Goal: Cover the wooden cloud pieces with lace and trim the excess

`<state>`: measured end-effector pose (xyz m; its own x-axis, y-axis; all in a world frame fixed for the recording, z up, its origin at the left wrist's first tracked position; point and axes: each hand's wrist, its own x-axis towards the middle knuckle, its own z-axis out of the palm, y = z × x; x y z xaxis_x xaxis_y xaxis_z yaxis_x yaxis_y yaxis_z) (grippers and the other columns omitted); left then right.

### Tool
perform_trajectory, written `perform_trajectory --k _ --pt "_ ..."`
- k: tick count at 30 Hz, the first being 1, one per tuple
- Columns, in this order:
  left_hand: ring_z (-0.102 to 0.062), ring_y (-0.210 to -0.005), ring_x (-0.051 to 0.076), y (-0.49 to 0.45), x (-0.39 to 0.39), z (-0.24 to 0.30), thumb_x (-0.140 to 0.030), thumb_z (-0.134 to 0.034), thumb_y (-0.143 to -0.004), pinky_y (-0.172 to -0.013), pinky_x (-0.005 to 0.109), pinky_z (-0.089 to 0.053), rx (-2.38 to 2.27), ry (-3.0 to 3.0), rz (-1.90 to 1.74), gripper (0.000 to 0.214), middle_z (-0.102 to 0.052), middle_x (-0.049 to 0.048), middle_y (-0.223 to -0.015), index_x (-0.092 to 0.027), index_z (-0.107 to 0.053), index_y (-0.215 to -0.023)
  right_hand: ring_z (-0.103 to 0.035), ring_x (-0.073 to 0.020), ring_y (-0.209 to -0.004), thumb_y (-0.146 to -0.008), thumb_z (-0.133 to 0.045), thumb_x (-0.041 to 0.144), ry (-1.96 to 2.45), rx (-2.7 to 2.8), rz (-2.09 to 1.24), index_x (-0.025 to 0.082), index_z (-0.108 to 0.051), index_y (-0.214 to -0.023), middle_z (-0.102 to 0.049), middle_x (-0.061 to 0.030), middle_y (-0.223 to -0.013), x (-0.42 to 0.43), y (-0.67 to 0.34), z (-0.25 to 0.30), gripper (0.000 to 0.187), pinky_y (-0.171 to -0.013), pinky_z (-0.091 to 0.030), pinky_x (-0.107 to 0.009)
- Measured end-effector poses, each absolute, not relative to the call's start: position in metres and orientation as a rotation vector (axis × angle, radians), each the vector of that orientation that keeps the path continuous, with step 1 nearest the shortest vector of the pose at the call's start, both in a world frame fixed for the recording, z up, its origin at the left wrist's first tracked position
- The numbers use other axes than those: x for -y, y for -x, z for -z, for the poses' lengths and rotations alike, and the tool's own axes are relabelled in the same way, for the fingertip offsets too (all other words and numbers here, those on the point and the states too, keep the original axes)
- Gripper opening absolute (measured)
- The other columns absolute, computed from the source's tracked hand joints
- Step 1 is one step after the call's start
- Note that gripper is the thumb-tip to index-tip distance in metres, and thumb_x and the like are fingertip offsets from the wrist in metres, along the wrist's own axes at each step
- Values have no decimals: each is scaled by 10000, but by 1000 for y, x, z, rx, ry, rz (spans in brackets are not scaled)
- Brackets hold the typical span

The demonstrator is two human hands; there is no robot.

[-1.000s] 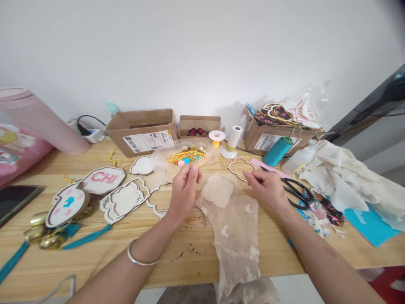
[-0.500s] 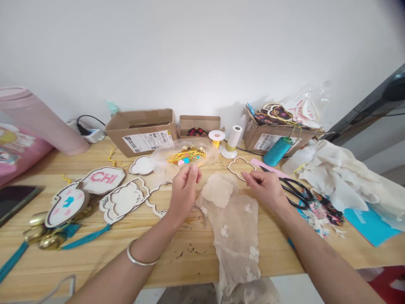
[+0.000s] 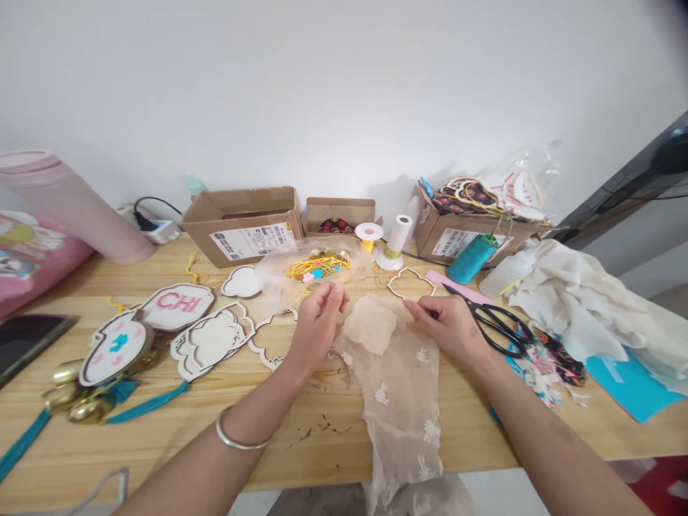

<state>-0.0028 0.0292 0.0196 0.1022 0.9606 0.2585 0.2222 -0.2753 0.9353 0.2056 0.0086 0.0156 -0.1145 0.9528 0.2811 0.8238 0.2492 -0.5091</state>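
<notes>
My left hand (image 3: 318, 320) is closed in a pinch above the table, just left of a pale scalloped fabric piece (image 3: 372, 325). What its fingers hold, if anything, is too small to make out. On the other side of that piece, my right hand (image 3: 447, 319) is pinched too, and its grip is equally unclear. Beneath the scalloped piece lies sheer beige fabric (image 3: 400, 408) with white embroidered flowers, hanging over the table's front edge. A thin flower-shaped wooden frame (image 3: 396, 292) rests just beyond my right hand. Black scissors (image 3: 497, 324) lie beside my right wrist.
Cardboard boxes (image 3: 244, 228) stand along the wall. A teal thread cone (image 3: 473, 258), a white spool (image 3: 398, 233) and a plastic bag of yellow cords (image 3: 317, 266) sit at the back. Decorated wooden plaques (image 3: 176, 307) and brass bells (image 3: 89, 407) lie left; cream cloth (image 3: 585, 294) is heaped right.
My right hand has moved slightly left, toward my left hand. My left hand has shifted a little to the right; the fabric lies about as before.
</notes>
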Motion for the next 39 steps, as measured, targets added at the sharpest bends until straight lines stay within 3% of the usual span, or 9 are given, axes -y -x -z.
perform_trajectory --k 13,19,24,33,39 --pt "-432 -609 110 3 -32 -17 -314 -366 -850 -607 223 -345 -1235 -1620 -1193 292 -432 -32 -591 -187 -450 -601 -213 -62 -419 -808 -400 418 1638 2007 -293 166 -314 -421 -251 53 -410 -10 -208 -13 470 -414 -159 -224" --pt "-483 -601 119 3 -32 -15 -357 -433 -803 -546 223 -367 -1330 -1694 -1025 227 -532 -22 -641 -184 -538 -702 -356 -74 -424 -782 -455 390 1729 1987 -315 167 -560 -545 -483 26 -455 -14 -210 -9 343 -429 -222 -213" --pt "-523 -653 142 2 -31 -12 -340 -473 -765 -589 243 -405 -1373 -1801 -943 198 -602 7 -715 -179 -588 -762 -440 -90 -457 -763 -486 353 1768 1912 -362 180 -626 -680 -583 10 -541 -16 -214 -6 238 -448 -281 -205" --pt "-560 -730 161 4 -35 -13 -288 -483 -760 -683 274 -428 -1410 -1892 -912 156 -637 20 -792 -181 -591 -794 -457 -94 -466 -745 -496 317 1744 1912 -360 177 -638 -697 -581 10 -543 -19 -215 -6 206 -455 -303 -210" --pt "-524 -863 229 7 -35 -14 -302 -504 -749 -779 363 -393 -1521 -2202 -673 175 -605 70 -868 -178 -617 -797 -466 -101 -498 -697 -556 446 1779 2072 -394 207 -626 -688 -574 26 -561 -17 -213 -4 249 -449 -270 -218"
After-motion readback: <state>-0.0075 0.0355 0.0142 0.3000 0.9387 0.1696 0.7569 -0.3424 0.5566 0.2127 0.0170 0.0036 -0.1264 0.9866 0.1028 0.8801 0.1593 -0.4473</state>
